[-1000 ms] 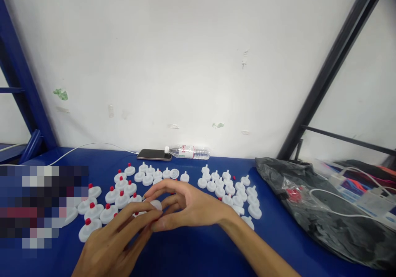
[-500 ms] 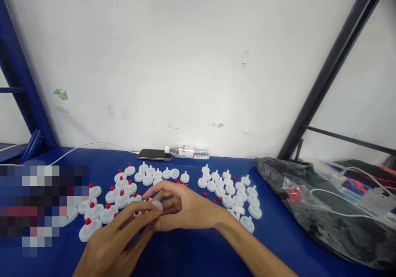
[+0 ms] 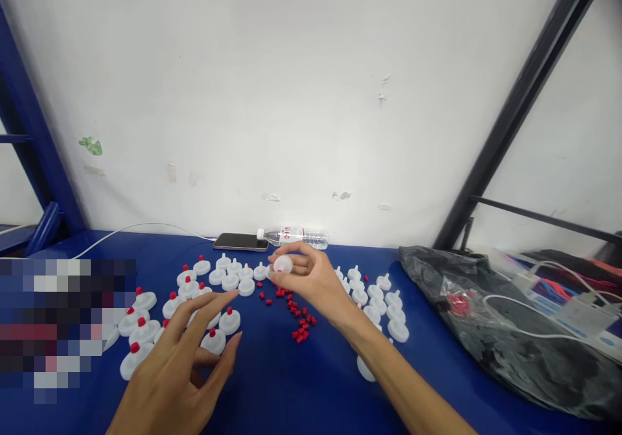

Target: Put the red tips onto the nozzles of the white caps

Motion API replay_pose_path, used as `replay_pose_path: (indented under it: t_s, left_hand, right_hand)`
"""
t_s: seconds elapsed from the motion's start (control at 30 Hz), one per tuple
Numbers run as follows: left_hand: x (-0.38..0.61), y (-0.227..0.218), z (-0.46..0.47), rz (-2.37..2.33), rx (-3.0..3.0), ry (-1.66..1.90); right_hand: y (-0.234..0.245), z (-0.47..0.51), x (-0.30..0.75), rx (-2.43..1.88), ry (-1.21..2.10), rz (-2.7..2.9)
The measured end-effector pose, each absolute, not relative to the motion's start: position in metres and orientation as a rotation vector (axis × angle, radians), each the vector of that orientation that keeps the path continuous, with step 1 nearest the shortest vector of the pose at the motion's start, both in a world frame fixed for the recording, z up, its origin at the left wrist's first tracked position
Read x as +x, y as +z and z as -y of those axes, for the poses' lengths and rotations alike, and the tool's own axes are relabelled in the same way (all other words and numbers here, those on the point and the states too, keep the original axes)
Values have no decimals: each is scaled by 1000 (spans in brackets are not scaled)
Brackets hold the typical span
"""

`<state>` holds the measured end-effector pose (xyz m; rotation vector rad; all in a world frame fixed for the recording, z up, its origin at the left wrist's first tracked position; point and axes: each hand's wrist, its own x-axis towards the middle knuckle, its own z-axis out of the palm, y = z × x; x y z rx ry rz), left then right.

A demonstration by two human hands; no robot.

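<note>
Several white round plastic nozzle lids stand on the blue table point(image 3: 272, 383). My right hand point(image 3: 311, 279) reaches toward the far side, fingers curled round one white lid point(image 3: 282, 265); a hint of red shows at its lower edge. Below that hand lie several small loose red caps point(image 3: 300, 328). My left hand point(image 3: 182, 357) is open at the near left, thumb and fingers apart. Just beyond its fingers, lids with red caps on their spouts stand upright, such as one red-capped lid point(image 3: 229, 320). Plain uncapped lids point(image 3: 396, 329) stand on the right, partly behind my right arm.
Against the wall lie a phone point(image 3: 241, 242) with a white cable and a clear plastic bottle point(image 3: 291, 236) on its side. At right, a black plastic bag point(image 3: 486, 331) carries a small clear bag of red pieces point(image 3: 459, 302). Dark posts point(image 3: 515, 111) rise on both sides.
My hands were together around a white lid and have parted. My right hand has moved away from me and up with a lid in its fingers. My left hand has opened.
</note>
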<state>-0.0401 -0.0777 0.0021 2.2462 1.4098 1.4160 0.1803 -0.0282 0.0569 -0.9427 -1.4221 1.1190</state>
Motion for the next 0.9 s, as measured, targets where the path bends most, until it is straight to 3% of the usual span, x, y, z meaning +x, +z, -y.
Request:
replay_pose_path:
  t_s: [0.33,0.47,0.63,0.9]
  left_hand:
    - [-42,1,80,-1431,2114,1330]
    - [-40,0,80,-1472,2026,1348]
    - [-44,-3,74,-1383,2321,1415]
    - [-43,-2,77,-1261,2596,1387]
  right_hand:
    - [65,25,192,-1115,902,1391]
    - [60,20,199,-1299,609,1543]
    - [52,12,211,-1497,140,1725]
    - [38,4,220,-1652,49,1866]
